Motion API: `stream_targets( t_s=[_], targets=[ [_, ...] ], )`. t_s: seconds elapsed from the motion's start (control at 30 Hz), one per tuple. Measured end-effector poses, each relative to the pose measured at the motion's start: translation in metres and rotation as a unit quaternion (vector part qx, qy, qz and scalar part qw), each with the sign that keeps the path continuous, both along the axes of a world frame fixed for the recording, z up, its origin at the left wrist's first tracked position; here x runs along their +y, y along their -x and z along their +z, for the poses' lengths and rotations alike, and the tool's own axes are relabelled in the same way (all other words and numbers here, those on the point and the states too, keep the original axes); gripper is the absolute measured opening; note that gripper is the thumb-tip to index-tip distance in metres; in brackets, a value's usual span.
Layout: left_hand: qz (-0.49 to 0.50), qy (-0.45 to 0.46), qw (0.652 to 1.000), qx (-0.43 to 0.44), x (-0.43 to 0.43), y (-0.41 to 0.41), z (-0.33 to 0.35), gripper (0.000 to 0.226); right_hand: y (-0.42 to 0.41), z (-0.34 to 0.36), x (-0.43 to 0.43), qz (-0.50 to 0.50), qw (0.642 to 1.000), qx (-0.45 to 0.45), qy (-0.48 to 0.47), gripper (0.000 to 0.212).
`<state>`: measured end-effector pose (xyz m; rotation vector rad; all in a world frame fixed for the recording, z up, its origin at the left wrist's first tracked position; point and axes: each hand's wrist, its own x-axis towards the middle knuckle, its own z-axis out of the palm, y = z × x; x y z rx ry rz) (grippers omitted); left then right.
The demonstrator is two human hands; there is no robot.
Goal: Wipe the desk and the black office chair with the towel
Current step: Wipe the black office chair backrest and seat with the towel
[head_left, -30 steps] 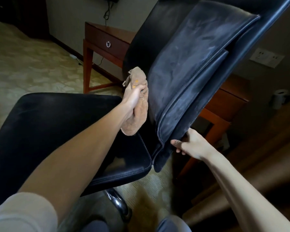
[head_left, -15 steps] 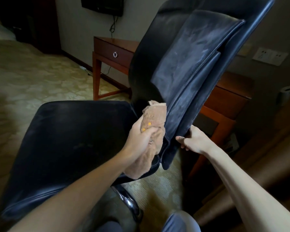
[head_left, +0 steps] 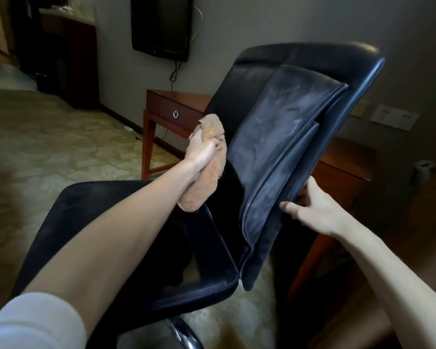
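The black office chair (head_left: 282, 137) fills the middle of the head view, its dusty backrest cushion tilted toward me and its seat below at the left. My left hand (head_left: 203, 149) is closed on a bunched tan towel (head_left: 207, 182) and presses it against the left side of the backrest, above the seat. My right hand (head_left: 315, 210) grips the backrest's right edge, fingers hidden behind it. The wooden desk (head_left: 171, 109) with a ring-pull drawer stands behind the chair against the wall.
A dark television (head_left: 161, 26) hangs on the wall above the desk, its cable dropping down. Wall sockets (head_left: 393, 117) and a paper roll (head_left: 424, 168) are at the right. Patterned carpet (head_left: 48, 147) spreads to the left. The chair's chrome base (head_left: 186, 333) shows below.
My left hand has carried the towel up from the lower edge of the backrest to its left side. The right hand keeps its grip on the backrest edge. The view has tilted upward.
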<state>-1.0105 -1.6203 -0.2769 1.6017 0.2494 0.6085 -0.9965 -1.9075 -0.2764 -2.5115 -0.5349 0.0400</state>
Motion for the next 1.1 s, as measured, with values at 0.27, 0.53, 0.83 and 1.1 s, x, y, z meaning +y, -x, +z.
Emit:
stream_targets(
  t_s=[0.27, 0.53, 0.83, 1.1],
  targets=[
    [-0.033, -0.058, 0.994, 0.087, -0.016, -0.044, -0.041, 0.093, 0.003, 0.0, 0.011, -0.015, 0.999, -0.026, 0.028, 0.066],
    [0.006, -0.089, 0.995, 0.035, -0.107, 0.067, -0.047, 0.074, 0.009, 0.001, 0.015, -0.036, 0.998, -0.042, 0.044, 0.066],
    [-0.025, 0.049, 0.998, -0.005, -0.086, 0.099, -0.099, 0.078, 0.015, -0.004, 0.02, -0.061, 0.995, -0.062, 0.047, 0.066],
    [0.049, 0.091, 0.995, -0.007, 0.01, -0.024, -0.051, 0.081, 0.022, -0.007, 0.017, -0.046, 0.996, -0.058, 0.041, 0.061]
  ],
)
